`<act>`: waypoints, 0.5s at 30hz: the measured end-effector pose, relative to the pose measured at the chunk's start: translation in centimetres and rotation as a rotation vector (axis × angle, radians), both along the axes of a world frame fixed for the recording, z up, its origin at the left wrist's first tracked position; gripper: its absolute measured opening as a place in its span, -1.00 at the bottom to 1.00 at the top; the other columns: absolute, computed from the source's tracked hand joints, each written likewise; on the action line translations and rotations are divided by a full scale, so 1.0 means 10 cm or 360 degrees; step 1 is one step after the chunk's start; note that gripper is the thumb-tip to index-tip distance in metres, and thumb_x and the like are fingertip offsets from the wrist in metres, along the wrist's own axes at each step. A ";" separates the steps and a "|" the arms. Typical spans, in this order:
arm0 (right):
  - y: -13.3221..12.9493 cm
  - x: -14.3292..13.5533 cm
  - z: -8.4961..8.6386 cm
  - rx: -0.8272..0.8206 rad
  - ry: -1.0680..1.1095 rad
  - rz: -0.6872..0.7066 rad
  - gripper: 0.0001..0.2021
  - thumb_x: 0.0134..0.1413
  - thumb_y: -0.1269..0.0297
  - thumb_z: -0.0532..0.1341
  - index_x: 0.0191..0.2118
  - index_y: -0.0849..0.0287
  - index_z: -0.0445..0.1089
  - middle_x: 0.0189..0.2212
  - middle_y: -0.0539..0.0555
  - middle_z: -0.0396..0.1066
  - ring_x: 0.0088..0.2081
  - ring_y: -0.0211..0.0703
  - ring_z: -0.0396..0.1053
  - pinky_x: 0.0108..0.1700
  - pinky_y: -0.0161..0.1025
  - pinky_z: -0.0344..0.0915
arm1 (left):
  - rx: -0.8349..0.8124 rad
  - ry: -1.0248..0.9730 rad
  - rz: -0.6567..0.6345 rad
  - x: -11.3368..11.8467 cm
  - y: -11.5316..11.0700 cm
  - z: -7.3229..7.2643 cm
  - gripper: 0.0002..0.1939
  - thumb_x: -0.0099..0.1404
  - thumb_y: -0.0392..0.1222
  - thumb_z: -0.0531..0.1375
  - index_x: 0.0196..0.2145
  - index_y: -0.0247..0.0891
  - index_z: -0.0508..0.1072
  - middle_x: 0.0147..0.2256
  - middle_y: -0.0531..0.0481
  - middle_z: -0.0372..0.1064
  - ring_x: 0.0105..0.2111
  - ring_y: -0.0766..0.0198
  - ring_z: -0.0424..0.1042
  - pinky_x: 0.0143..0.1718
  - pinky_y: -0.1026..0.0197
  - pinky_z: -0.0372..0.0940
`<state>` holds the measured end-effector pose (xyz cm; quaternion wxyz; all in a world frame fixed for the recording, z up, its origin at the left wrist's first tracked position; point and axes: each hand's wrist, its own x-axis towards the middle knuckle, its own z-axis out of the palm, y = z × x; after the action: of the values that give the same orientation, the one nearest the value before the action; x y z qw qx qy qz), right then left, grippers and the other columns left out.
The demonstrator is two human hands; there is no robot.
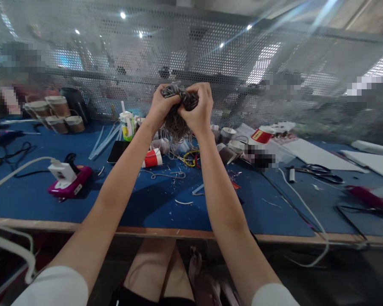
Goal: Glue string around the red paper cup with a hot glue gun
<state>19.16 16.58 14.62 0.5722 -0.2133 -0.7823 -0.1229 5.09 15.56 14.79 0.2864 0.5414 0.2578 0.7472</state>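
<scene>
A tangled bundle of grey cord (178,121) is held up above the far part of the blue table. My left hand (162,104) grips its left side, thumb across the front. On the right side my right hand (199,106) is closed round the bundle, its thumb near the middle. Strands hang down below both hands. Beneath them on the table are a red and white paper cup (152,157) lying on its side and a yellow-handled tool (190,159).
A purple power strip (70,182) with a white plug is at the left. Brown cups (58,106) and a drink carton (127,125) stand farther back. Scissors (321,171), cables and white sheets (322,154) lie at the right. A perforated metal screen (223,63) rises behind the table.
</scene>
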 end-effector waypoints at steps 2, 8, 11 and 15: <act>-0.03 -0.03 -0.02 0.0063 -0.0056 -0.0012 -0.69 0.00 0.38 0.22 -0.10 0.06 0.25 -0.04 0.11 0.28 0.13 0.07 0.27 0.26 0.27 0.16 | 0.0025 -0.0019 0.0022 -0.01 -0.02 0.01 -0.64 -0.06 -0.44 0.32 -0.36 -0.15 0.29 -0.42 0.12 0.33 -0.31 0.29 0.42 -0.23 0.25 0.34; -0.13 -0.06 -0.10 0.0191 -0.0067 -0.0129 -0.69 0.18 0.24 0.14 0.05 0.04 0.23 0.04 0.18 0.26 0.18 0.11 0.25 0.28 0.25 0.16 | 0.0151 0.0063 0.0256 0.07 -0.20 0.05 -0.71 0.09 -0.39 0.32 -0.34 -0.16 0.29 -0.41 0.12 0.32 -0.24 0.25 0.41 -0.08 0.17 0.30; -0.16 -0.05 -0.13 0.0135 0.0017 -0.0249 -0.64 0.22 0.07 0.14 0.08 0.04 0.21 0.06 0.22 0.24 0.20 0.18 0.24 0.28 0.27 0.15 | 0.0157 0.0151 0.0272 0.12 -0.29 0.08 -0.65 0.08 -0.39 0.35 -0.30 -0.10 0.28 -0.33 0.08 0.37 -0.12 0.17 0.39 0.03 0.13 0.27; -0.06 0.07 -0.10 0.0191 0.0295 -0.0382 -0.57 0.19 0.00 0.17 0.09 0.06 0.18 0.08 0.26 0.17 0.23 0.24 0.17 0.26 0.35 0.10 | 0.0152 0.0110 0.0332 0.05 -0.28 0.13 -0.65 0.14 -0.36 0.34 -0.28 -0.07 0.24 -0.25 0.05 0.36 0.01 0.15 0.28 0.15 0.07 0.15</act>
<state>19.83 16.01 13.64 0.6350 -0.2810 -0.6862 -0.2167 5.60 12.72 16.12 0.1720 0.5500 0.2867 0.7653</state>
